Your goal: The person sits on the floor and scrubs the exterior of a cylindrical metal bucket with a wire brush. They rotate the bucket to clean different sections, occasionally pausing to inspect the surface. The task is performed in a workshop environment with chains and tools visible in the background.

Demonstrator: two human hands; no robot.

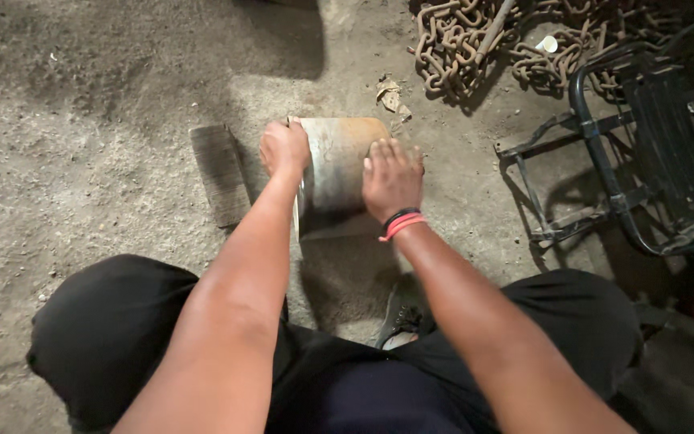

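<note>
A curved sheet of rusty, greyish metal stands on the dirt floor in front of me, bent like part of a cylinder. My left hand grips its upper left edge with the fingers curled over the rim. My right hand lies flat on the right side of the curved surface, fingers together and pointing away from me; a black and a red band circle that wrist. My knees in black trousers frame the bottom of the view.
A flat dark ribbed strip lies on the ground left of the metal. A heap of rusty chain is at the top right. A black metal chair frame lies at the right. A scrap of paper sits behind the sheet.
</note>
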